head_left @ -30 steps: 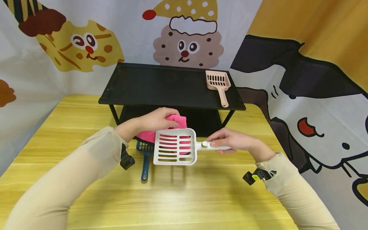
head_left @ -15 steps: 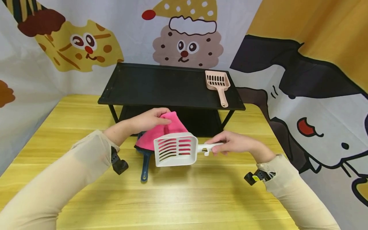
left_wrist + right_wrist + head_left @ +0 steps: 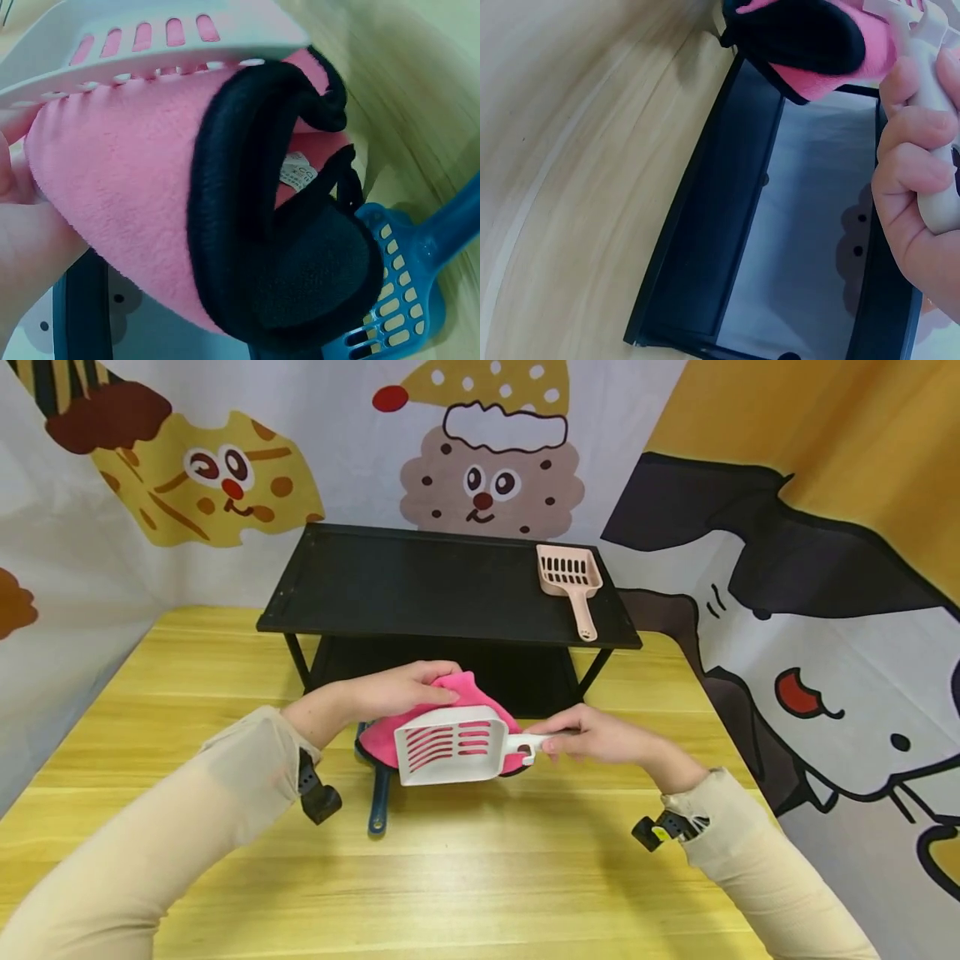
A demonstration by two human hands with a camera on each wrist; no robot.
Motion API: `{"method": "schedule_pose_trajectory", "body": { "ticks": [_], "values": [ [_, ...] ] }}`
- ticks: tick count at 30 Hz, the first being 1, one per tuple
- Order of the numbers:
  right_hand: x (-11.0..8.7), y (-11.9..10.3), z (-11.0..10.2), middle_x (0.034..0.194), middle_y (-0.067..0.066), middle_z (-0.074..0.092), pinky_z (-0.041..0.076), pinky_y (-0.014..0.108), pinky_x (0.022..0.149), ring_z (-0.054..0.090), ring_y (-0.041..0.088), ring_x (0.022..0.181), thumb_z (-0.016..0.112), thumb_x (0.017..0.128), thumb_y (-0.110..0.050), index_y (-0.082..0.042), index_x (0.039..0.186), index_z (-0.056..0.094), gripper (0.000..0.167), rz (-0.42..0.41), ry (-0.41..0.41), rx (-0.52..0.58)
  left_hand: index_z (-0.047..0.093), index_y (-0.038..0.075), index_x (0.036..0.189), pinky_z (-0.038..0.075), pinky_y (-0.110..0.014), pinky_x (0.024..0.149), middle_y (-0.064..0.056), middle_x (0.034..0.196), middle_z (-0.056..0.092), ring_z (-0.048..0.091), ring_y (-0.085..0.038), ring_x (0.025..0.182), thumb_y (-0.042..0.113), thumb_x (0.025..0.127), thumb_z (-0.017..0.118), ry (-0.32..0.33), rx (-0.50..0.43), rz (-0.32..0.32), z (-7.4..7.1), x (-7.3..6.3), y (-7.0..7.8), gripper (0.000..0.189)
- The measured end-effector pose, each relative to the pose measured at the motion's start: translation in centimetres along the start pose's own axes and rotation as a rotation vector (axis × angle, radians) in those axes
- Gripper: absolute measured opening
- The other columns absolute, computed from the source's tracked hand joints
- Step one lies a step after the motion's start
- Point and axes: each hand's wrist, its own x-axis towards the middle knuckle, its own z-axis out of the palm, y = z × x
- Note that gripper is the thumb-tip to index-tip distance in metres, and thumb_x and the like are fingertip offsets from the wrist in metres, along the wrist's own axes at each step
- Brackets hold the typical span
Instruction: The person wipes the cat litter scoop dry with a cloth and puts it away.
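Note:
My right hand [image 3: 603, 735] grips the handle of a white slotted litter scoop [image 3: 455, 743], its fingers curled round the handle [image 3: 934, 112] in the right wrist view. Pink cloth [image 3: 381, 742] with black edging lies behind the scoop's basket and shows through the slots. Thumb in front, my left hand [image 3: 397, 689] pinches the cloth near its top. In the left wrist view the cloth [image 3: 127, 165] lies against the scoop's underside, its black-edged part folded open with a white label [image 3: 298, 172] inside. A blue litter scoop [image 3: 379, 802] on the table is partly covered by the cloth.
Behind the hands stands a black two-tier rack [image 3: 427, 585]. On its top shelf, at the right, lies a pale pink litter scoop [image 3: 577, 593]. The wooden table [image 3: 465, 877] extends in front, and a cartoon-print curtain [image 3: 352, 443] hangs round the back and sides.
The white scoop has tilted and shifted slightly left with my right hand. My left hand moved up and left, then down again, spreading the pink cloth behind the scoop.

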Motion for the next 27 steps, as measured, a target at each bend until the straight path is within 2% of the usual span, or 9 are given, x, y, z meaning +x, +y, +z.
{"method": "schedule_pose_trajectory", "body": {
  "ticks": [11, 15, 20, 25, 27],
  "values": [
    [-1.2, 0.8, -0.9, 0.072, -0.007, 0.056, 0.025, 0.020, 0.045, 0.029, 0.006, 0.047, 0.054, 0.094, -0.013, 0.009, 0.120, 0.056, 0.034, -0.006, 0.052, 0.022, 0.049, 0.011, 0.110, 0.051, -0.031, 0.080, -0.008, 0.106, 0.059, 0.059, -0.021, 0.097, 0.024, 0.095, 0.051, 0.048, -0.009, -0.038, -0.3, -0.6, -0.4, 0.020],
    [-1.6, 1.1, -1.2, 0.072, -0.008, 0.056, 0.025, 0.021, 0.044, 0.031, 0.007, 0.048, 0.054, 0.094, -0.014, 0.012, 0.119, 0.055, 0.036, -0.029, 0.059, 0.025, 0.049, 0.009, 0.109, 0.050, -0.030, 0.078, -0.008, 0.106, 0.059, 0.059, -0.022, 0.094, 0.022, 0.096, 0.049, 0.057, -0.012, -0.015, -0.6, -1.0, -0.6, 0.018],
    [-2.3, 1.4, -1.5, 0.072, -0.008, 0.058, 0.023, 0.023, 0.041, 0.029, 0.009, 0.046, 0.055, 0.094, -0.012, 0.017, 0.118, 0.053, 0.038, -0.049, 0.068, 0.090, 0.049, 0.009, 0.114, 0.051, -0.030, 0.077, -0.009, 0.109, 0.059, 0.060, -0.022, 0.092, 0.020, 0.097, 0.048, 0.062, -0.038, -0.001, -1.1, -1.5, -0.4, 0.021],
    [-3.0, 1.6, -1.9, 0.072, -0.007, 0.059, 0.022, 0.023, 0.042, 0.030, 0.008, 0.047, 0.056, 0.094, -0.015, 0.009, 0.120, 0.056, 0.036, -0.018, 0.093, 0.143, 0.046, 0.007, 0.119, 0.053, -0.029, 0.075, -0.011, 0.111, 0.057, 0.061, -0.022, 0.089, 0.020, 0.097, 0.048, 0.061, -0.074, 0.019, -1.6, -2.3, -0.4, 0.026],
    [-3.2, 1.7, -2.1, 0.072, -0.007, 0.058, 0.022, 0.024, 0.042, 0.030, 0.010, 0.046, 0.055, 0.094, -0.016, -0.003, 0.120, 0.062, 0.030, -0.022, 0.096, 0.159, 0.045, 0.006, 0.118, 0.054, -0.029, 0.075, -0.010, 0.109, 0.057, 0.061, -0.020, 0.087, 0.020, 0.097, 0.048, 0.072, -0.083, 0.021, -1.9, -2.8, -0.5, 0.026]
  ]
}}
